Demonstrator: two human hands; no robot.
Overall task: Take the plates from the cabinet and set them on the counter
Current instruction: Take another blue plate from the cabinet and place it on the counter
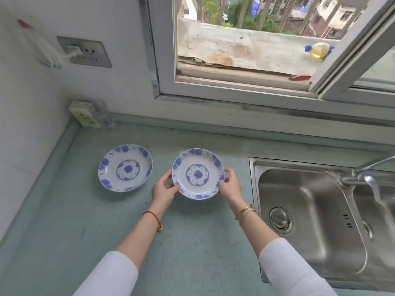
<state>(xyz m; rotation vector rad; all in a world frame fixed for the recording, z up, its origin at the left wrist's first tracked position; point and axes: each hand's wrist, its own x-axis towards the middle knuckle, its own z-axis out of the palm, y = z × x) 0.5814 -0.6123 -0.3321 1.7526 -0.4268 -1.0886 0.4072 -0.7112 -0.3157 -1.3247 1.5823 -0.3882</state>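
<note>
Two white plates with blue flower patterns are over the pale green counter [85, 210]. The left plate [125, 168] lies flat on the counter by itself. The right plate [198, 174] is held between both hands, low over or on the counter; I cannot tell which. My left hand [163, 190] grips its left rim with thumb on top. My right hand [229, 185] grips its right rim the same way. The cabinet is out of view.
A steel double sink [310, 221] with a faucet [367, 174] lies right of the held plate. An open window [245, 50] is above the counter's back edge. A wall socket [85, 52] and a small power strip [84, 114] sit at the left corner.
</note>
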